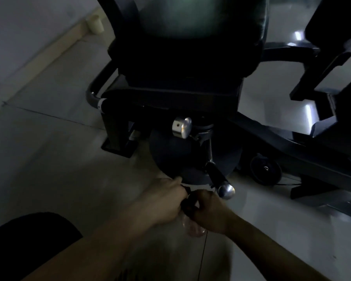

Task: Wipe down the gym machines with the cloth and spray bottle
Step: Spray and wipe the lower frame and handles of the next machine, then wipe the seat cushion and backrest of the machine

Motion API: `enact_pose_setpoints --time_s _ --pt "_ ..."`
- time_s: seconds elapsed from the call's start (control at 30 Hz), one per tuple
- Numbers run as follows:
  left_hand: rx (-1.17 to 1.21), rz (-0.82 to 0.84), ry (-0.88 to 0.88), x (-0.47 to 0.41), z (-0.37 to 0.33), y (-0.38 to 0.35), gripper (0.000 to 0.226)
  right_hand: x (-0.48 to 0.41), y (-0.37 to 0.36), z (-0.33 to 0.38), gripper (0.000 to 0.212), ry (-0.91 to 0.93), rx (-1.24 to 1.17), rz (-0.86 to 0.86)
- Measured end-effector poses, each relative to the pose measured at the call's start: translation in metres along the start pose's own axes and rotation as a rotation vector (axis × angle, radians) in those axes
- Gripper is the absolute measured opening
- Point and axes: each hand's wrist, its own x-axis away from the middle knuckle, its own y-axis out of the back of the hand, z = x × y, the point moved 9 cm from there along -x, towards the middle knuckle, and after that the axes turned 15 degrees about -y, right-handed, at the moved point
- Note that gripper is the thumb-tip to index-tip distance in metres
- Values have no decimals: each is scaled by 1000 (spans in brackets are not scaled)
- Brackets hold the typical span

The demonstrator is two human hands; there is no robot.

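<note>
My left hand (166, 199) and right hand (210, 212) meet low in the middle of the view, both on the spray bottle (190, 205). The left hand's fingers are curled round the bottle's black head from the left. The right hand's fingers are wrapped round its neck from the right, and the clear body shows below that hand. The view is dim and blurred, so I cannot tell whether a finger lies on the trigger. The bottle is held above the pale tiled floor (49, 159), just in front of the gym machine (180, 94). The machine's dark round disc (174, 155) lies just beyond my left knuckles. A black handle (225, 190) with a chrome end juts out beside my right hand. A chrome knob (181, 126) sits above the disc, under the black seat (190, 63). A small black wheel (265, 171) rests on the floor to the right.
</note>
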Motion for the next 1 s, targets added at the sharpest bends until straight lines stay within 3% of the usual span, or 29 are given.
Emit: enact_pose_setpoints --time_s 0.1,0.23,0.37,0.43,0.57,0.7,0.83,1.0 --pt "70 -139 -21 33 -9 28 25 37 17 29 24 68 -13 -64" --pt "276 -305 82 91 -13 55 31 72 28 40 22 88 -326 -75" --pt "370 -329 60 156 -42 98 21 156 49 73 33 126 -473 -203" --pt "422 -327 8 181 -55 139 19 192 63 99 39 104 -544 -112" --pt "660 -244 -22 235 -69 238 18 263 122 176 31 53 -829 327" --pt "1035 -293 -52 292 -85 338 25 329 184 257 36 124 -847 557" --pt "1211 -334 -110 341 -90 409 23 375 226 333 60 79 -818 659" --pt "1142 -321 -134 374 -72 474 14 399 250 407 48 94 -624 571"
